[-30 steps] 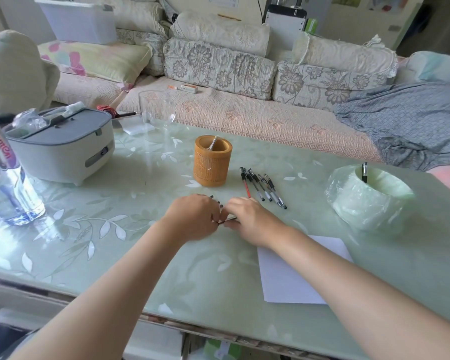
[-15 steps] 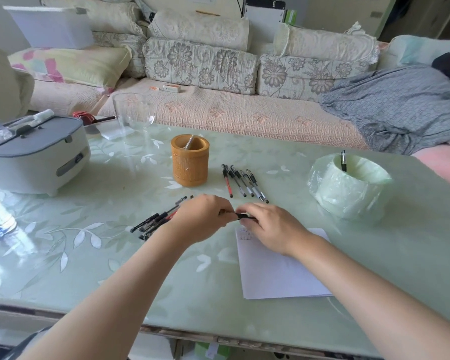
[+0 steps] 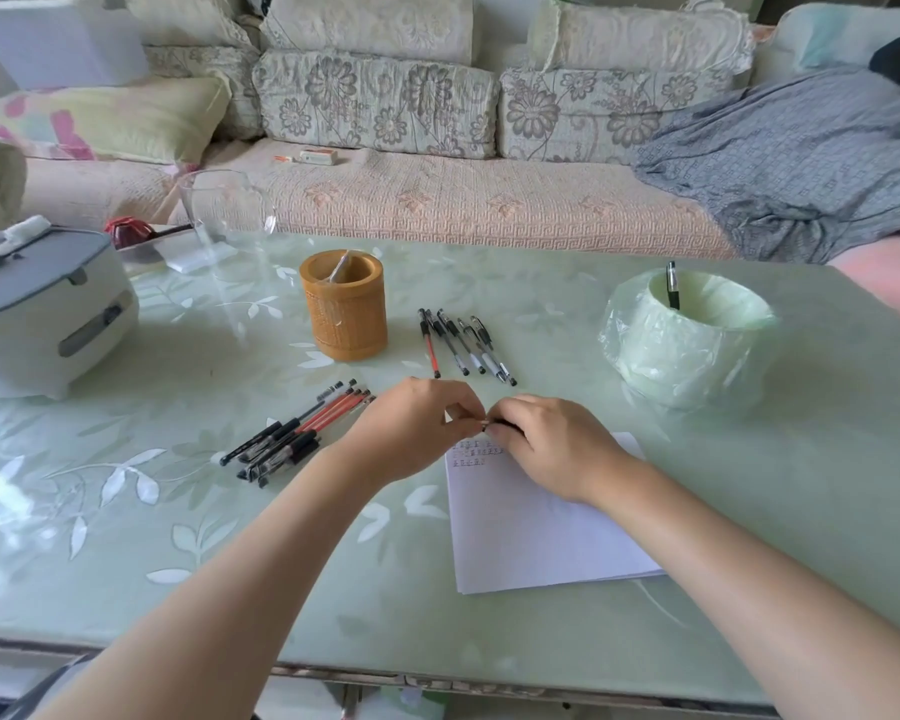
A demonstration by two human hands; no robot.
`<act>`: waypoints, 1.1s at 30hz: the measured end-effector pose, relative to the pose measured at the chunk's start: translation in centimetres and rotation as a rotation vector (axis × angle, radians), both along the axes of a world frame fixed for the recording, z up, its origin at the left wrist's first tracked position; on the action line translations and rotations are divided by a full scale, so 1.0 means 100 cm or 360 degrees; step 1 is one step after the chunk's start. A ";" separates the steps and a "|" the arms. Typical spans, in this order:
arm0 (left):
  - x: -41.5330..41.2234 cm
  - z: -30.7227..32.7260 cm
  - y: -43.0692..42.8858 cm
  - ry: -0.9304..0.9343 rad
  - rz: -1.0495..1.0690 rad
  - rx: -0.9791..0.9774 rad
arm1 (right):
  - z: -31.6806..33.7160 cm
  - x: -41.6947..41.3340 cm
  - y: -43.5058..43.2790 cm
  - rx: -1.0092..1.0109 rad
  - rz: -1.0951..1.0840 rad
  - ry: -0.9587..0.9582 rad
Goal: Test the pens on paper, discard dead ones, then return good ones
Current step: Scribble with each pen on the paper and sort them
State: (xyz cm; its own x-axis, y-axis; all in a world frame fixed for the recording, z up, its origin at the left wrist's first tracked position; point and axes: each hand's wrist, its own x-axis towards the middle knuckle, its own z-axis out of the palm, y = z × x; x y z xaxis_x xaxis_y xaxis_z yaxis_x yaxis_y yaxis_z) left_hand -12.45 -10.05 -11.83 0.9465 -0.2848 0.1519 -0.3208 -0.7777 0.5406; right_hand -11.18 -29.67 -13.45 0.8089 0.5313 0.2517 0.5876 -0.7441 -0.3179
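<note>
My left hand (image 3: 417, 433) and my right hand (image 3: 552, 444) meet over the top edge of a white paper sheet (image 3: 531, 532) and pinch one pen (image 3: 491, 424) between them; only a short dark piece of it shows. Scribble marks (image 3: 476, 454) sit at the paper's top left. A bundle of several black and red pens (image 3: 297, 433) lies left of my hands. Another row of several pens (image 3: 463, 348) lies behind them. A tan woven pen holder (image 3: 345, 306) stands beyond. A small bin lined with a green bag (image 3: 687, 340) holds one black pen (image 3: 672, 285).
A grey-lidded white appliance (image 3: 42, 309) sits at the table's left. An empty clear glass (image 3: 227, 210) stands at the back edge, near a red object (image 3: 126, 232). A sofa with cushions and a grey blanket (image 3: 801, 158) runs behind the glass-topped table (image 3: 230, 537).
The view has shifted, so the table's contents sit further right and lower. My hands stay together on the pen and now hover at the paper's top edge; the pen bundle on the left has come into sight.
</note>
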 end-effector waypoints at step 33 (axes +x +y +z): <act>0.006 -0.021 0.016 -0.0108 0.0112 0.0355 | 0.011 -0.005 -0.004 0.1458 -0.0062 0.1248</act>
State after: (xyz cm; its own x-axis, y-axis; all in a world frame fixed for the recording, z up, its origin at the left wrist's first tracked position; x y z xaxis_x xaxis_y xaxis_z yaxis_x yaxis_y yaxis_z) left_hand -11.88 -8.47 -13.95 0.9549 -0.2523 0.1568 -0.2916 -0.8970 0.3321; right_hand -11.65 -30.03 -12.36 0.9222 0.3843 -0.0443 -0.0192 -0.0689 -0.9974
